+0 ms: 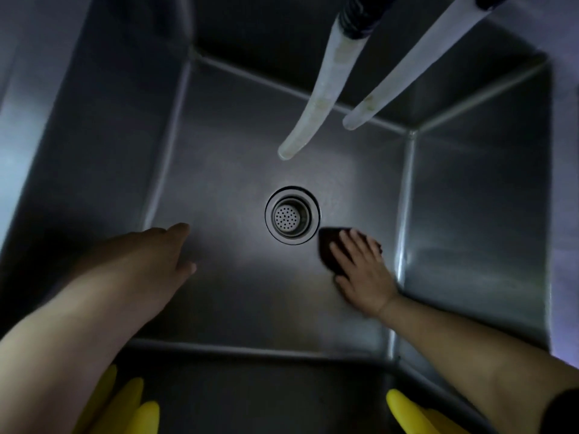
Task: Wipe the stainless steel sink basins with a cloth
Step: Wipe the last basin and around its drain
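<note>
Leftmost, the left hand (163,255) hovers over the basin (219,170) floor, fingers relaxed and holding nothing. Beyond its fingertips to the right sits the drain strainer (292,215); just right of that, the right hand (360,270) presses flat, fingers spread, on a dark cloth (329,249) lying on the floor.

A single head-worn camera looks steeply down into the sink (470,198) from close above. The drain (292,215) sits mid-frame, and both forearms enter from the lower corners.
</note>
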`<state>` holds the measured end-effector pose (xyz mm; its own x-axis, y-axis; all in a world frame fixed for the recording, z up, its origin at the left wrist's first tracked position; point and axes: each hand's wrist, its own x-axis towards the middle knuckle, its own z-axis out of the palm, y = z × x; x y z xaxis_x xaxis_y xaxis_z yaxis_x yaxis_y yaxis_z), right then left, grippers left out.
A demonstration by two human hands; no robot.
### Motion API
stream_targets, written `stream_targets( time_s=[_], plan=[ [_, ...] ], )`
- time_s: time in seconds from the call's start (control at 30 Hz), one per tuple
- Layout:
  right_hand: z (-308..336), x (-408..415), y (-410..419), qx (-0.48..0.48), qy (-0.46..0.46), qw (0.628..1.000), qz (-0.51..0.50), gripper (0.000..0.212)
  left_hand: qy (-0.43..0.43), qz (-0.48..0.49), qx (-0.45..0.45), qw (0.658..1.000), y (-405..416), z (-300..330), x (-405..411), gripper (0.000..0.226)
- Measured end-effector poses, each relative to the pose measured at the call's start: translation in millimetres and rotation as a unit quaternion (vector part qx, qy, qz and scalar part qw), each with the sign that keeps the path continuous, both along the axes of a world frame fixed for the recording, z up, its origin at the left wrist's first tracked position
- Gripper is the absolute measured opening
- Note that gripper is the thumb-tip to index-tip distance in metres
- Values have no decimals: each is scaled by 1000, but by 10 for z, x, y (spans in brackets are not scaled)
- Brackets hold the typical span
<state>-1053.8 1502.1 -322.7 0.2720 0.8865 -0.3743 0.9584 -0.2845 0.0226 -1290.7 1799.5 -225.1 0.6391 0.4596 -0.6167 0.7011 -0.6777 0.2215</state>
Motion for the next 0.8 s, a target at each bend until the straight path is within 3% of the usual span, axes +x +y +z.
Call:
stream_targets(
  time_s=[0.13,0.27,0.43,0.6,0.8],
  plan=[
    [-20,584,431,8,-27,992,-123,62,-11,-9,14,1000,10,-33,-11,56],
    [-58,1299,938,15,-62,961,-267,60,-17,-14,30,999,-4,-58,-28,54],
    [83,1543,895,-60,-76,960,-262,63,-20,-11,39,999,3,-90,-41,55],
    [162,981,483,-89,-116,960,-240,58,-5,-19,35,999,12,-94,-14,56],
    [313,231,-45,-193,-79,950,-231,54,-9,-10,23,1000,-3,-13,-26,56]
  ],
)
